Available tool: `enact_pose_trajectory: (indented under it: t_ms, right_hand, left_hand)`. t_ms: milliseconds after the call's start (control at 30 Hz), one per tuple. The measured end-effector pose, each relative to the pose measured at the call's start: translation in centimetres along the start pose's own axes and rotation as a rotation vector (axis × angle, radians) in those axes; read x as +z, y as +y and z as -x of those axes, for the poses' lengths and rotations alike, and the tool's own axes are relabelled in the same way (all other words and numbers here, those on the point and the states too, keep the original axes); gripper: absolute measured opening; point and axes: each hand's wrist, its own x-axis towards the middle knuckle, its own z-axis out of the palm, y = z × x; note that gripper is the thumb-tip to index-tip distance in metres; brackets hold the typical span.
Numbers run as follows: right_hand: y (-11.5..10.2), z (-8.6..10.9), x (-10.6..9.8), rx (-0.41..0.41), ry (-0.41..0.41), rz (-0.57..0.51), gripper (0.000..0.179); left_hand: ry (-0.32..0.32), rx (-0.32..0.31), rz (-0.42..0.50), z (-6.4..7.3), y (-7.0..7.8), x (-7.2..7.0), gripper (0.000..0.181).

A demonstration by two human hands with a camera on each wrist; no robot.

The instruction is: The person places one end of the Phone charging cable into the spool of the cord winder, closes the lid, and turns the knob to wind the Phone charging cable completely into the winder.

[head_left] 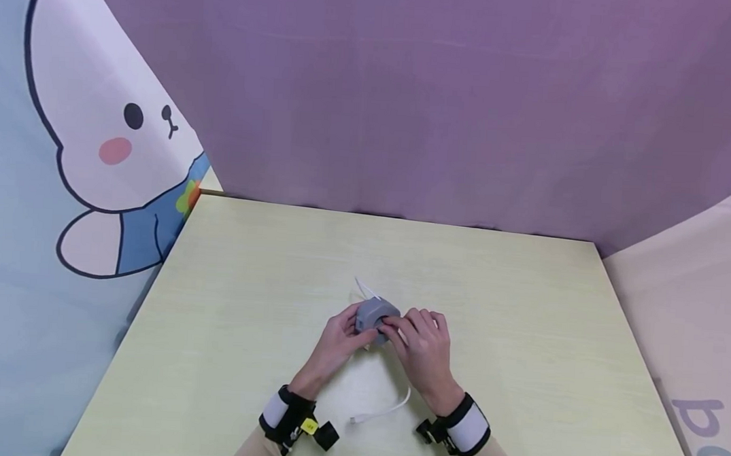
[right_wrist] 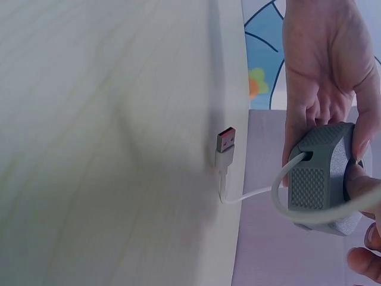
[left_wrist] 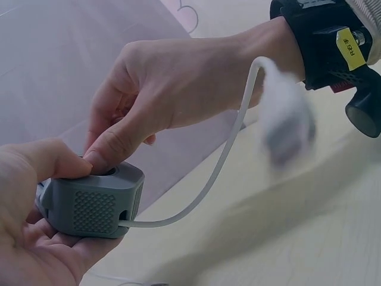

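A grey cable winder [head_left: 374, 311] with patterned side panels [left_wrist: 95, 210] is held above the table by my left hand [head_left: 336, 339], fingers below and thumb at its top edge. My right hand [head_left: 426, 353] has thumb and index finger at the round opening in its face, pinching there; the fingertips are partly hidden inside. A white USB cable [left_wrist: 208, 189] leaves a side slot of the winder. One end of it, a blurred plug [left_wrist: 289, 128], dangles in the left wrist view. In the right wrist view a USB-A plug [right_wrist: 225, 149] hangs on the other stretch of cable.
The pale wooden table [head_left: 247, 270] lies under both hands, its far edge against a purple cloth [head_left: 407, 107]. A blue cloth with a cartoon figure [head_left: 116, 176] hangs at the left, a pale printed cloth [head_left: 692, 324] at the right. Each wrist wears a strapped camera.
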Motion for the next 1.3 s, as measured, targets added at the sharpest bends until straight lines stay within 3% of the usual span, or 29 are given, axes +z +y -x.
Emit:
enact_pose_trajectory:
  t_ms: [833,1300]
  right_hand:
    - [-1.0,0.1,-0.1,0.069,-0.048,0.003,0.022]
    - [-1.6,0.2,0.1,0.176,-0.052,-0.07,0.015]
  left_hand:
    - [0.022,-0.011,0.0,0.0,-0.2,0.4,0.06]
    - [0.01,-0.004,-0.018,0.2,-0.5,0.4,0.06]
